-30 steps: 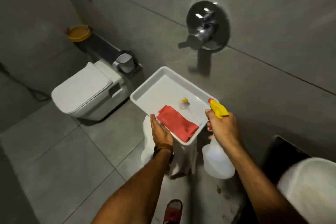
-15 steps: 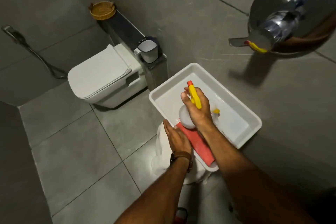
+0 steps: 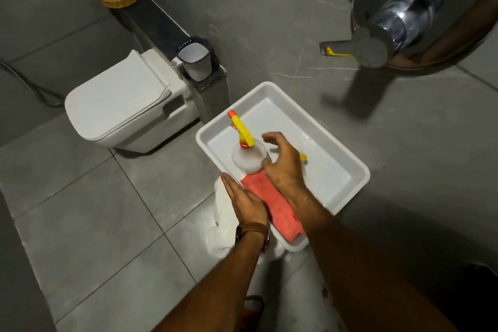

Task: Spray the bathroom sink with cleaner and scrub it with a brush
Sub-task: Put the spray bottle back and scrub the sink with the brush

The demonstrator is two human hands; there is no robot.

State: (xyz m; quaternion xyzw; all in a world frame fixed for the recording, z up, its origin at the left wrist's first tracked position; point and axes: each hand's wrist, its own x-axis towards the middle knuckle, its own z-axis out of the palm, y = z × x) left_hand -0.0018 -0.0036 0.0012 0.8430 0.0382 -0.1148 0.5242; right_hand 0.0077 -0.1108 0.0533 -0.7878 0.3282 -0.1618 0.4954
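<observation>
One white tray (image 3: 336, 191) holds one spray bottle (image 3: 249, 158) upright near its left edge, one red cloth (image 3: 272, 205) at the near corner, and one brush (image 3: 303, 157), mostly hidden. Right hand (image 3: 285, 164) spread wide beside the bottle; left hand (image 3: 246, 202) flat on the tray's rim. Grey tiled floor (image 3: 94, 210), one toilet (image 3: 121, 100).

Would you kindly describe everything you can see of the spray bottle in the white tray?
The spray bottle stands upright in the near left part of the white tray. Seen from above, its round body looks like translucent white plastic. On top sits a yellow trigger head with an orange nozzle tip pointing toward the tray's far left rim and an orange collar at the neck. The red cloth lies right beside it. The right hand is open right next to it, thumb at its side, not gripping.
</observation>
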